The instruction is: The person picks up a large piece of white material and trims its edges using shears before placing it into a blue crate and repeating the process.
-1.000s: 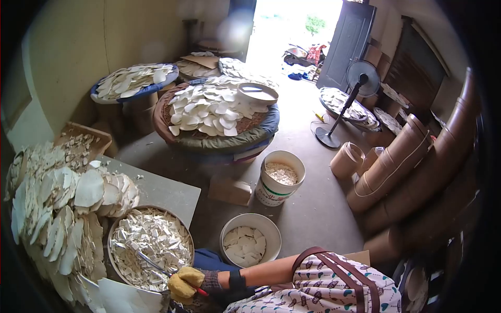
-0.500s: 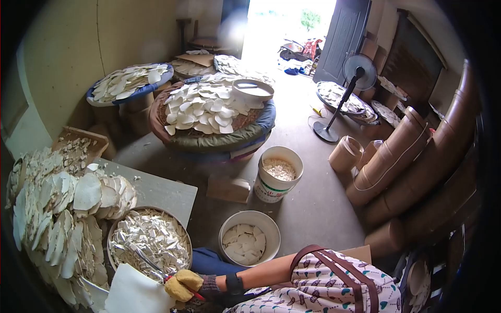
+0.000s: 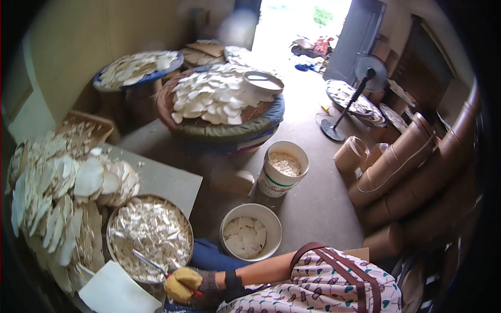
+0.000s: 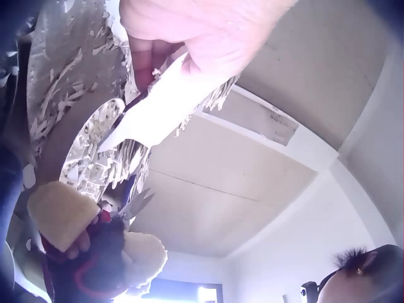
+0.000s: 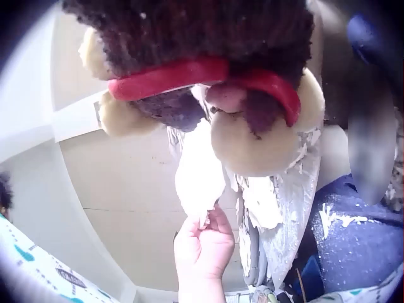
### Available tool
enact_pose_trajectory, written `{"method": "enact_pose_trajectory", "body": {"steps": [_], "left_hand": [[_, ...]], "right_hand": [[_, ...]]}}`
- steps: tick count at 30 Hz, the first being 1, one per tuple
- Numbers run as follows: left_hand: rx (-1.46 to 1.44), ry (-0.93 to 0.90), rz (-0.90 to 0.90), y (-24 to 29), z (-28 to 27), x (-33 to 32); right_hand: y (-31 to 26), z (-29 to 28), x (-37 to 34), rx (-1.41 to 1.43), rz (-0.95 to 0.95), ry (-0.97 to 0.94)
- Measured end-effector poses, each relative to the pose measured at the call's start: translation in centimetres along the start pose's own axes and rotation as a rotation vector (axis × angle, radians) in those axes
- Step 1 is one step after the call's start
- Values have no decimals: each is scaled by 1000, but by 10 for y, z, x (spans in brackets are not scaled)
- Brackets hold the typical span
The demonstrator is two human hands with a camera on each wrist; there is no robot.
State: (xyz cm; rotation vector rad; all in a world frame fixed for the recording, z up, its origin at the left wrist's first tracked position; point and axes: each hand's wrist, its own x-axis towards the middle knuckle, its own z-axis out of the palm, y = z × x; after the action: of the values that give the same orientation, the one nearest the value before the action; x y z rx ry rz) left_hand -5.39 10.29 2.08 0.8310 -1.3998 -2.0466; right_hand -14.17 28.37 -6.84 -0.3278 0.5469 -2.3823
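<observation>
My right hand (image 3: 182, 285), in a dark knit glove with yellow patches, grips red-handled scissors (image 3: 148, 262) over the round basket (image 3: 190, 235) of white cut scraps. The scissor blades stand apart in the left wrist view. My bare left hand (image 4: 196, 28) pinches a flat white piece (image 4: 158, 110) by its edge. In the head view that white piece (image 3: 119, 290) lies left of the gloved hand, beside the basket, while the left hand is out of sight. The right wrist view shows the left hand (image 5: 205, 249) below the piece and the red handles (image 5: 170, 77) around the gloved fingers.
A tall heap of white slices (image 3: 65, 208) stands at the left. Beyond the basket are a white bucket (image 3: 276, 229) with flat pieces and another bucket (image 3: 274, 185) with scraps. Further off are padded round trays (image 3: 222, 133), a fan (image 3: 360, 99) and cardboard tubes (image 3: 391, 161).
The white piece rose toward the scissors, then shifted left and turned, away from the gloved hand. The scissors stay gripped in the right hand. The head view has swung slightly.
</observation>
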Motion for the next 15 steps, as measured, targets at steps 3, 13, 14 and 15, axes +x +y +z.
{"method": "enact_pose_trajectory", "body": {"steps": [3, 13, 14, 15], "left_hand": [[162, -1, 34, -11, -32, 9], [-99, -9, 25, -5, -30, -9], [-63, 1, 38, -2, -31, -13], [-54, 2, 53, -1, -34, -14]], "right_hand": [[-40, 26, -16, -522, -152, -44], [-8, -44, -19, 351, 446, 6], [-4, -45, -21, 489, 503, 66], [4, -51, -21, 439, 483, 20]]}}
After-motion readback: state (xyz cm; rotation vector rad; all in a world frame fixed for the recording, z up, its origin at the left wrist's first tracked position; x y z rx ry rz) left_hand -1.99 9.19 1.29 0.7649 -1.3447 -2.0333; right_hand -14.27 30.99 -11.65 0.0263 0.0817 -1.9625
